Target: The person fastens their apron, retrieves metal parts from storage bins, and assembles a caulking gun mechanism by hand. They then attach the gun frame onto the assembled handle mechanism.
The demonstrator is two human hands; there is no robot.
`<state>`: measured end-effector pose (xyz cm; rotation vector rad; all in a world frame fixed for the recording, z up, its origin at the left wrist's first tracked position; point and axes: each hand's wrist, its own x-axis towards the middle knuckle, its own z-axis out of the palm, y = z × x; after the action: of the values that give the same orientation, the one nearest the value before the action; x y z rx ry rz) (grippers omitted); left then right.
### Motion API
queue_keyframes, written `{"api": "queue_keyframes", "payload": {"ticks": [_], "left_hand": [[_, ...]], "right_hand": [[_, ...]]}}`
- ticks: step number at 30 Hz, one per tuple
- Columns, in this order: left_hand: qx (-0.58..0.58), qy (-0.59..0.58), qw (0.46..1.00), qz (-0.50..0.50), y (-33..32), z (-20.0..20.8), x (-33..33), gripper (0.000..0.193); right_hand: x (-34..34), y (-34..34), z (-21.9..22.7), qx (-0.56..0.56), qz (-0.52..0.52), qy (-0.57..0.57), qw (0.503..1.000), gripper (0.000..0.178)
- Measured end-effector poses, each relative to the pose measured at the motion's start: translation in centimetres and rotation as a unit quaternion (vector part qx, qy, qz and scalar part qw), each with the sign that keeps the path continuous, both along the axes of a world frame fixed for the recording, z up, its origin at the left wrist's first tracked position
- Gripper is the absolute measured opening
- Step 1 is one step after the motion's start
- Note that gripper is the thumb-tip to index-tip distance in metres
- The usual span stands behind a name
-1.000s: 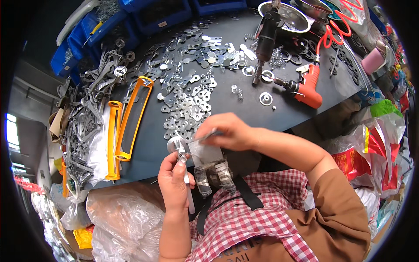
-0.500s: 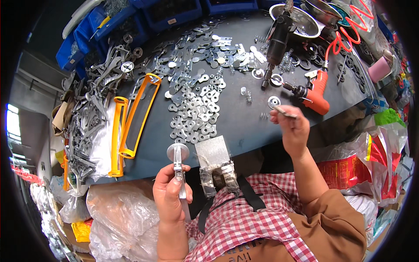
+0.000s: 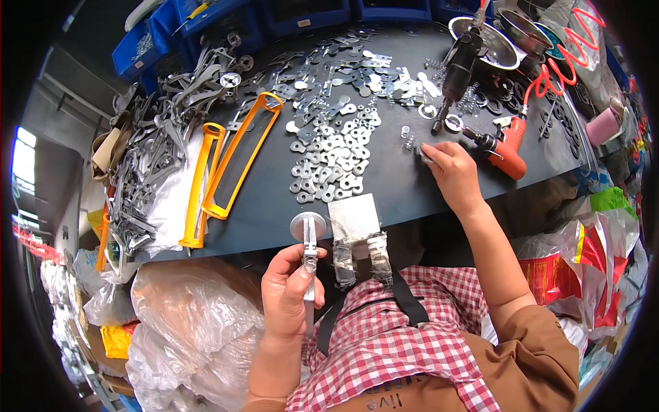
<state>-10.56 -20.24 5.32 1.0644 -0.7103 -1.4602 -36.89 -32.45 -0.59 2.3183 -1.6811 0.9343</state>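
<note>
We have a disc-ended metal lever in our left hand, grip clamped on its shaft, disc away from us, just left of the square metal plate. Our right hand reaches over the bench, grip pinched on a small grey piece, mostly hidden, beside coil springs; flat metal links lie piled beyond the plate.

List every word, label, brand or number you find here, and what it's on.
Printed wording isn't copied here, only located:
Brown shirt: dark lettering, partly covered by the checked apron.
Red-and-white bag: yellowish print, too small to read.
Blue bin's pale label: too small to read.
</note>
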Motion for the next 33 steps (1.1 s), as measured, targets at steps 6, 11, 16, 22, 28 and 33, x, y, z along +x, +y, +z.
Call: {"api": "queue_keyframes", "payload": {"ticks": [6,11,16,22,28,33], "left_hand": [[0.003,0.003,1.000,-0.009,0.0,-0.4,0.4,0.025],[0.000,0.026,1.000,-0.017,0.1,-0.7,0.7,0.028],[0.014,0.029,0.999,-0.012,0.1,-1.0,1.0,0.027],[0.025,-0.011,0.999,-0.025,-0.5,-0.9,-0.3,0.029],[-0.085,-0.109,0.990,0.028,0.0,-0.4,-1.2,0.030],[-0.198,-0.209,0.955,0.069,0.5,-0.6,-1.3,0.031]], "right_hand": [[3.4,-3.2,1.2,0.063,0.110,-0.265,0.956,0.020],[3.6,-5.3,1.8,-0.015,0.106,-0.251,0.962,0.017],[2.8,-0.6,3.0,0.111,0.147,-0.547,0.817,0.008],[6.7,7.8,4.0,0.308,0.233,-0.604,0.697,0.019],[7.9,9.8,6.8,0.022,0.412,-0.303,0.859,0.017],[8.7,10.1,8.9,-0.059,0.449,-0.147,0.879,0.013]]}}
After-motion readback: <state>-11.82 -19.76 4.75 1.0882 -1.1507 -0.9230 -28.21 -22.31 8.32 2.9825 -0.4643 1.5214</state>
